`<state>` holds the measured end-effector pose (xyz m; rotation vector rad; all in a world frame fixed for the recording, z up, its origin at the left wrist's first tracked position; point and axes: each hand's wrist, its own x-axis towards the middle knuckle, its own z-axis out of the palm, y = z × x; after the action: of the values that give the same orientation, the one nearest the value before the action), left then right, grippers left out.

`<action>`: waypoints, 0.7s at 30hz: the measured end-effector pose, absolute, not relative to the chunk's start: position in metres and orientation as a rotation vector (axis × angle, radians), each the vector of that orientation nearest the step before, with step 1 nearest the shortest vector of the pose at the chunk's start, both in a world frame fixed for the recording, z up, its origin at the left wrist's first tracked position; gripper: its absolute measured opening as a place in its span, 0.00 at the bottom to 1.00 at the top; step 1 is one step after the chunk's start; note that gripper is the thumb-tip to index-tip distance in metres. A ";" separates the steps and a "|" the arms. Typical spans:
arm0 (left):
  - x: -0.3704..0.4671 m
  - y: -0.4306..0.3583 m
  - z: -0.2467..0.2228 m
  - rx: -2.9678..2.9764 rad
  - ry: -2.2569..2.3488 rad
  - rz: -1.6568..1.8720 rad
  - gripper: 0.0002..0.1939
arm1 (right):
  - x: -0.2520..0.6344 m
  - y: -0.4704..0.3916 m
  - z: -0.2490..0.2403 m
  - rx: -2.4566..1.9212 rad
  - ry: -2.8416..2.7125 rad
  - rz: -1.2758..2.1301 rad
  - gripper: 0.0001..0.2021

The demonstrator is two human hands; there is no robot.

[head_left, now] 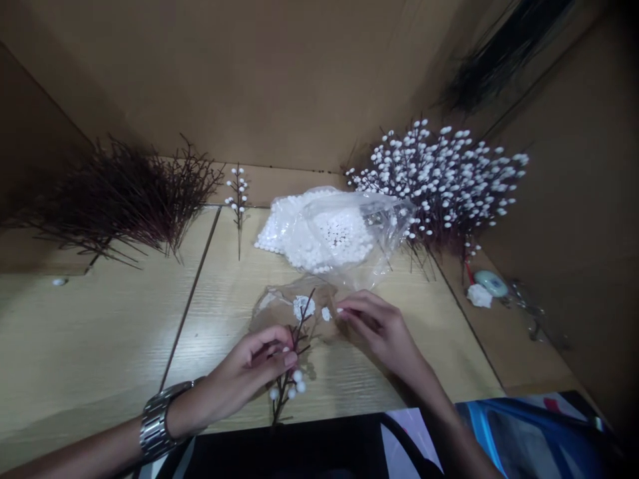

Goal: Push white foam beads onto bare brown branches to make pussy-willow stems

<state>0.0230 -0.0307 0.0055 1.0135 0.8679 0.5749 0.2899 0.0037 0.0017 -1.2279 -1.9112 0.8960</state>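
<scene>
A dark brown artificial twig (301, 324) with a few white berries near its lower end is pinched between the thumb and fingers of my left hand (244, 366). My right hand (379, 326) is closed at the fingertips on a small white berry (339, 311), to the right of the twig and apart from it. Beneath them lies a brownish plastic sheet (279, 319) carrying a patch of white paste (303, 307) and a smaller white dab (326, 314). Just beyond the sheet, a clear plastic bag (319, 233) full of white berries lies partly open.
Bare brown twigs (130, 193) are heaped at the left, near a loose white berry (59, 282). One berried twig (238, 199) lies at the back. Many berried twigs (434, 173) are piled right, above a pale green round object (490, 283). Cardboard walls (249, 80) surround the table.
</scene>
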 end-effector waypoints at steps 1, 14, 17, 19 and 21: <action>0.023 -0.031 0.006 1.020 0.875 0.571 0.13 | 0.289 0.002 -0.001 -1.209 -1.947 0.882 0.08; 0.023 -0.029 0.010 1.021 0.885 0.550 0.10 | 0.277 0.001 -0.009 -1.195 -2.120 0.669 0.11; 0.023 -0.029 0.011 1.009 0.882 0.538 0.11 | 0.275 0.002 -0.009 -1.185 -2.131 0.656 0.11; 0.023 -0.028 0.012 1.009 0.881 0.536 0.11 | 0.275 0.002 -0.007 -1.184 -2.139 0.664 0.10; 0.023 -0.028 0.013 1.017 0.883 0.533 0.11 | 0.275 0.002 -0.006 -1.187 -2.150 0.687 0.09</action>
<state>0.0229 -0.0281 0.0129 1.0166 0.8835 0.5330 0.2751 0.0020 -0.0057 -1.1869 -2.1498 0.6866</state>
